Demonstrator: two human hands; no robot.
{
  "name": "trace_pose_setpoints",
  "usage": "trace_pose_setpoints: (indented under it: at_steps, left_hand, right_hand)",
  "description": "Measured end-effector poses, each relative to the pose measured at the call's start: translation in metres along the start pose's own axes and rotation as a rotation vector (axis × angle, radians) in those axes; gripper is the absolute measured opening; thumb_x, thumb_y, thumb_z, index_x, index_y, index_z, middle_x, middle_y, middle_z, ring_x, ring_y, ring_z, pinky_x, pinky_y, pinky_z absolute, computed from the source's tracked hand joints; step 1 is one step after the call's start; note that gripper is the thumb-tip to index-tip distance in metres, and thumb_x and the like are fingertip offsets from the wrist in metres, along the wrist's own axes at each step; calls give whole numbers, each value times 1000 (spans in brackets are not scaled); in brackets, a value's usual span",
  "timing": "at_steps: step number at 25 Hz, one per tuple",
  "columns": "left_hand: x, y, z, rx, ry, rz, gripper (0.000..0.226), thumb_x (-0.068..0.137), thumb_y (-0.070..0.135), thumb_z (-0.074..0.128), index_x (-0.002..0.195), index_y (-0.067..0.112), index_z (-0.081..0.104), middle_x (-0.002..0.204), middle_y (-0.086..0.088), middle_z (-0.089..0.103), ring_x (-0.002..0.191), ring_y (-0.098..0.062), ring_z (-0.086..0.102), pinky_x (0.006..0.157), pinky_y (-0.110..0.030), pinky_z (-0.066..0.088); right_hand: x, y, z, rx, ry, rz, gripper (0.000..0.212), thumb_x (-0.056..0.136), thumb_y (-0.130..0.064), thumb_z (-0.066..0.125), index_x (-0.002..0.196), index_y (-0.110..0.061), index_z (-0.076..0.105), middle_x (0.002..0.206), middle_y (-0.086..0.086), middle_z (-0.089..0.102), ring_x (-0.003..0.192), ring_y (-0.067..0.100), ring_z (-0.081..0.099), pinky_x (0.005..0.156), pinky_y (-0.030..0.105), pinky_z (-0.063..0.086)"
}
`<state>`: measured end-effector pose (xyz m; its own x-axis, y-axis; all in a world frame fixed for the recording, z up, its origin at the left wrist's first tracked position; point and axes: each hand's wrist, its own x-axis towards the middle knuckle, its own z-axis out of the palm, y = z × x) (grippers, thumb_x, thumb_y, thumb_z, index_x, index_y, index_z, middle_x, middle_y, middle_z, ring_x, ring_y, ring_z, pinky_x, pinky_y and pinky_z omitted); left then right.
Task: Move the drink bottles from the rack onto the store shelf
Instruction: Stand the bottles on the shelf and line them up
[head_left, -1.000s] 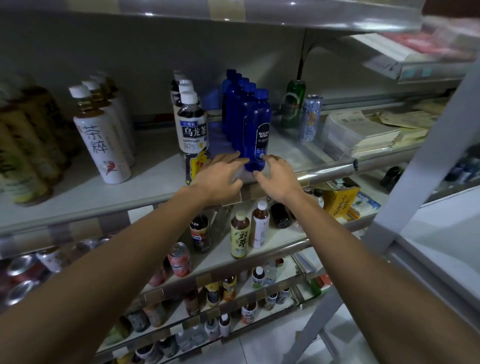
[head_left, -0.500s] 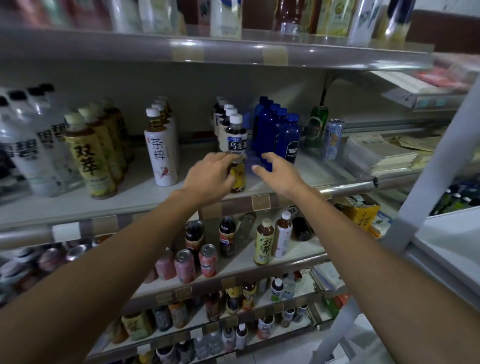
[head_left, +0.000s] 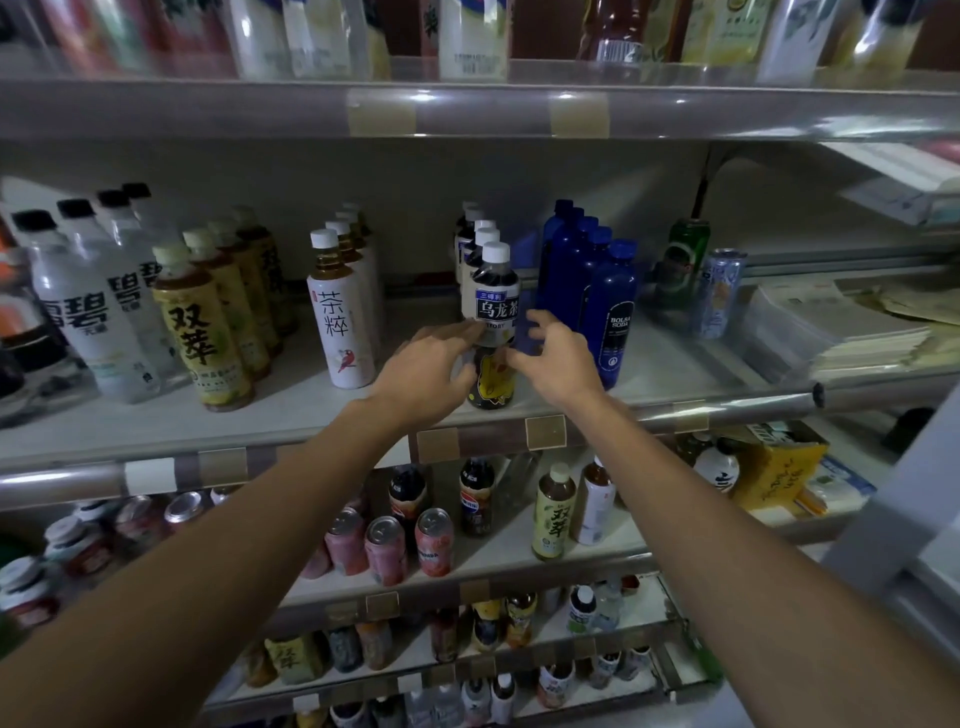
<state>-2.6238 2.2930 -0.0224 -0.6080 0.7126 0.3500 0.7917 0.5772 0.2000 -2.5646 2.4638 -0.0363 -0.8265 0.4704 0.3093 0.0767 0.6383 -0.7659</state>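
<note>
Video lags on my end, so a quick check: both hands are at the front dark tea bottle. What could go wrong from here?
1. The dark tea bottle stands near the shelf's front edge. A pull or nudge from the left hand, which touches its label, might tip it off.
2. The right hand has spread fingers close to the front blue soda bottle and could knock it.
3. Blur hides whether either hand has a firm grip.

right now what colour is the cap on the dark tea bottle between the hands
White. The head view shows the white plastic cap on the dark tea bottle clearly.
</note>
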Motion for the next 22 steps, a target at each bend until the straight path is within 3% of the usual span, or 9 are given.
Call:
trace_pose_setpoints:
  at_steps: [4,8,13,18,22]
  left_hand:
    - [4,-2,9,-13,104,14,53,91,25,44,144,20,42,149,0,43,133,-26,41,105,-43,41]
    - [1,-7,12,2,181,21,51,88,25,41,137,16,52,138,-2,55,124,-25,51,99,-42,46]
    - [-3,-13,18,66,123,-50,27,93,20,49,106,5,67,95,-15,68,80,-26,58,69,-33,46]
    - [4,-12,12,-26,106,-85,38,93,22,46,128,22,59,100,-9,70,83,-25,63,74,-32,51]
    - [15,-12,3,-116,208,-192,46,94,18,51,139,28,50,138,3,55,121,-21,53,93,-31,44]
  right_hand:
    - [8,9,8,57,28,-57,46,85,-25,74,126,-18,56,117,5,69,110,24,64,96,43,51]
    - [12,14,15,23,55,-134,42,85,-24,73,122,-18,55,111,3,70,103,23,67,89,45,55]
    - [13,18,8,29,6,-163,47,84,-31,76,123,-17,53,105,-1,69,95,16,66,85,37,55]
    - [19,26,0,116,-15,-71,30,92,-31,67,117,-15,62,105,1,68,98,15,62,84,25,45]
    - [42,26,-8,206,76,-30,20,94,-24,63,108,-10,67,100,3,68,93,20,64,76,22,45]
